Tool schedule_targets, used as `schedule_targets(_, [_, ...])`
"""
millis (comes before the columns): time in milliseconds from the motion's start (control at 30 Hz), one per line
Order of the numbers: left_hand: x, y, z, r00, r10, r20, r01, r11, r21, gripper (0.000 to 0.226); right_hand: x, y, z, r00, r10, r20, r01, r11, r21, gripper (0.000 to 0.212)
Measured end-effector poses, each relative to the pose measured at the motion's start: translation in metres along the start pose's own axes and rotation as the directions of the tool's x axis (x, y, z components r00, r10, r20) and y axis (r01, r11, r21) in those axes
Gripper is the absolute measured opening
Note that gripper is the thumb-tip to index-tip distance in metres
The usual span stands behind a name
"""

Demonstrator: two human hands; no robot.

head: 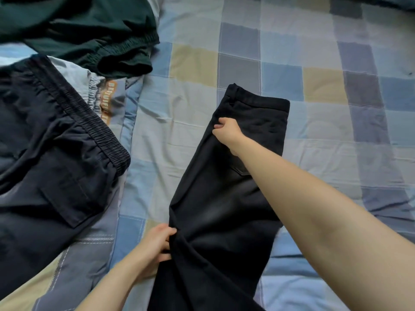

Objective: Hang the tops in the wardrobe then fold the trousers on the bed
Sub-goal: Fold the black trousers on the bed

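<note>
Black trousers [220,198] lie lengthwise on the checked bed sheet [314,63], folded leg over leg, waistband at the far end. My right hand [226,131] reaches out and pinches the fabric at their left edge, just below the waistband. My left hand [157,245] grips the same left edge lower down, near the thigh, where the cloth bunches. The trouser legs run out of view at the bottom.
Dark navy cargo trousers [45,164] with an elastic waistband lie at the left. Under them shows a light grey-blue garment [98,90] with an orange label. Dark green trousers [85,30] lie crumpled at the top left. Bare sheet stretches to the right.
</note>
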State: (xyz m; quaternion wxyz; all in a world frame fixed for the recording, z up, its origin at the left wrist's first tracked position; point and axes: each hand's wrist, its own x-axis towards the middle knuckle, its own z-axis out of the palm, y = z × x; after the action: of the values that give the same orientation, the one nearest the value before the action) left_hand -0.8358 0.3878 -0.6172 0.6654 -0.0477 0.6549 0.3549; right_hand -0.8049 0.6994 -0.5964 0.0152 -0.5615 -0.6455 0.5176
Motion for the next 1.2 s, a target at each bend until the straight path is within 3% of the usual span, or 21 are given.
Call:
schedule_targets(67, [0.000,-0.003,0.004,0.999,0.029,0.023,-0.031,0.995,0.095,0.019,-0.003,0.004,-0.003,0.999,-0.028,0.031,0.029,0.998,-0.047,0.052])
schedule_targets(167, [0.001,-0.009,0.012,0.990,0.124,-0.060,-0.105,0.959,0.263,0.032,-0.002,0.011,-0.030,0.982,-0.095,-0.163,0.053,0.969,-0.243,0.041])
schedule_targets(267, [0.003,-0.010,0.015,0.982,0.162,-0.099,-0.117,0.926,0.359,0.033,0.012,0.028,-0.075,0.927,-0.066,-0.368,-0.099,0.906,-0.412,0.044])
schedule_targets(333, [0.004,-0.007,0.015,0.980,0.172,-0.103,-0.128,0.932,0.339,0.037,0.020,0.042,-0.100,0.898,0.013,-0.440,-0.240,0.852,-0.466,0.062])
schedule_targets(400, [0.009,0.000,0.017,0.959,0.250,-0.133,-0.201,0.932,0.302,0.034,0.027,0.060,-0.114,0.871,0.156,-0.465,-0.334,0.883,-0.329,0.084])
schedule_targets(467, [0.017,0.018,0.020,0.914,0.353,-0.199,-0.302,0.921,0.245,0.025,0.033,0.074,-0.121,0.868,0.319,-0.379,-0.343,0.939,0.004,0.094])
schedule_targets(567, [0.036,0.057,0.029,0.843,0.477,-0.247,-0.406,0.867,0.289,0.012,0.032,0.090,-0.125,0.907,0.361,-0.218,-0.287,0.907,0.307,0.078])
schedule_targets(633, [0.048,0.080,0.039,0.809,0.533,-0.246,-0.408,0.812,0.418,0.008,0.034,0.093,-0.129,0.917,0.330,-0.223,-0.256,0.917,0.308,0.063])
schedule_targets(700, [0.057,0.097,0.053,0.784,0.577,-0.229,-0.414,0.761,0.500,0.011,0.041,0.084,-0.139,0.915,0.218,-0.339,-0.152,0.965,0.212,0.049])
schedule_targets(800, [0.067,0.123,0.077,0.762,0.601,-0.241,-0.475,0.772,0.422,0.016,0.056,0.051,-0.171,0.860,0.000,-0.510,0.016,1.000,0.026,0.038])
schedule_targets(900, [0.080,0.158,0.097,0.736,0.623,-0.265,-0.546,0.777,0.312,0.014,0.075,0.015,-0.204,0.823,-0.106,-0.558,0.096,0.994,-0.047,0.050])
schedule_targets(967, [0.091,0.173,0.106,0.744,0.617,-0.255,-0.540,0.781,0.315,0.010,0.085,0.005,-0.218,0.860,-0.033,-0.509,0.007,0.999,-0.052,0.075])
schedule_targets(1033, [0.100,0.171,0.108,0.771,0.583,-0.256,-0.475,0.794,0.379,0.023,0.083,0.017,-0.224,0.920,0.081,-0.383,-0.118,0.990,-0.073,0.088])
schedule_targets(1133, [0.097,0.151,0.106,0.754,0.551,-0.357,-0.373,0.807,0.459,0.025,0.052,0.070,-0.214,0.948,0.219,-0.233,-0.206,0.975,0.079,0.077])
schedule_targets(1200, [0.090,0.137,0.105,0.750,0.542,-0.379,-0.288,0.784,0.550,0.021,0.021,0.115,-0.194,0.923,0.326,-0.205,-0.275,0.930,0.242,0.056])
